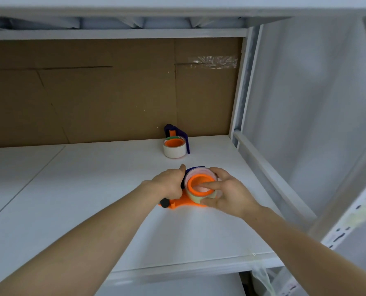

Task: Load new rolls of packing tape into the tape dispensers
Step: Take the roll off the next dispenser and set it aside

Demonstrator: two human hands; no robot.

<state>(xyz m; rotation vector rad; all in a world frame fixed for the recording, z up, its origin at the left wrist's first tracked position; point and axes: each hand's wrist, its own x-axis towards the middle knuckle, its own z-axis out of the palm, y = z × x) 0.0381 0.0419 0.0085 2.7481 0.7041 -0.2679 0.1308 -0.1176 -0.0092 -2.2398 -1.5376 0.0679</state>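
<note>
Gripping the orange dispenser (184, 203) with the left hand (169, 184), curling the right hand (229, 194) round the tape roll (193, 196) seated on its hub. Farther back on the white shelf (92, 189), well apart, a second dispenser (183, 135) holding another roll (174, 152).

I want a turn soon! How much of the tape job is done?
The far dispenser already carries a white roll. The left hand holds the near dispenser while the right hand seats a tape roll on its orange hub. Threading the tape looks left.
</note>
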